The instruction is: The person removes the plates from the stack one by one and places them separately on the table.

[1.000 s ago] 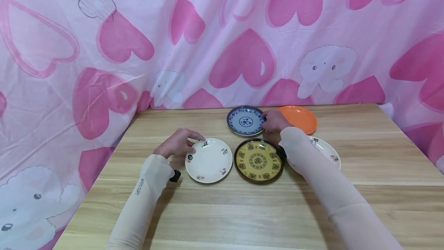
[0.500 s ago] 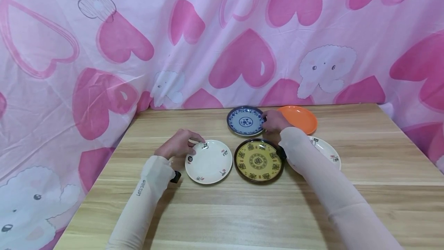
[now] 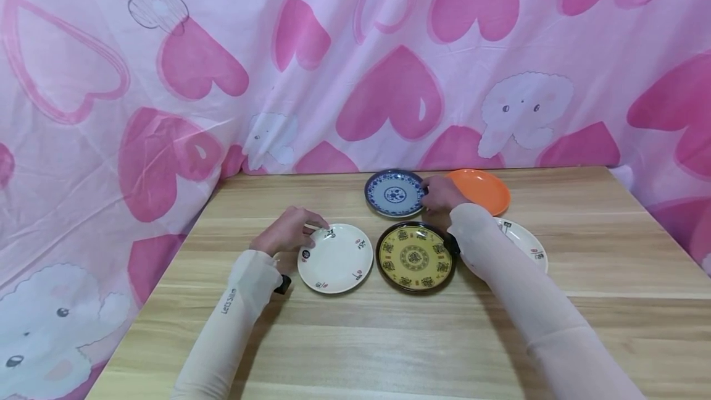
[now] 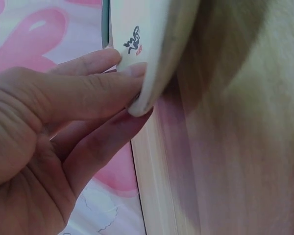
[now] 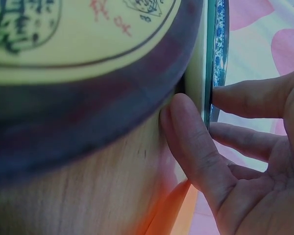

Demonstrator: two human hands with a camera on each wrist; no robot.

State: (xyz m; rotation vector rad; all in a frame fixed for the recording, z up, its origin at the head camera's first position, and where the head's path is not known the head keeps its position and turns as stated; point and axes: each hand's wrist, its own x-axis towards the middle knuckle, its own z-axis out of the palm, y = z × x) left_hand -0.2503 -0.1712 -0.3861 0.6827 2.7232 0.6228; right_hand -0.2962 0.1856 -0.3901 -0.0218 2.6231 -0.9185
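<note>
A white plate [image 3: 336,258] with small printed characters lies left of centre. My left hand [image 3: 290,229] pinches its upper left rim, and in the left wrist view the thumb [image 4: 88,95] lies on the plate's face with a finger under the edge. At the back, my right hand [image 3: 440,192] holds the right rim of a blue-and-white patterned plate [image 3: 394,194]. Fingers touch that rim in the right wrist view, while the thumb [image 5: 188,125] is on its lower side. A yellow plate with a dark rim [image 3: 415,257] sits between the hands, below the right wrist.
An orange plate [image 3: 484,190] lies behind the right hand, partly covered by it. Another white plate [image 3: 524,244] is mostly hidden under the right forearm. All stand on a wooden table [image 3: 355,344], with a pink heart-patterned curtain [image 3: 389,91] along its back and sides.
Both hands keep their places at the plates. The white plate at the left hand shifts only very slightly, and the whole view drifts a little.
</note>
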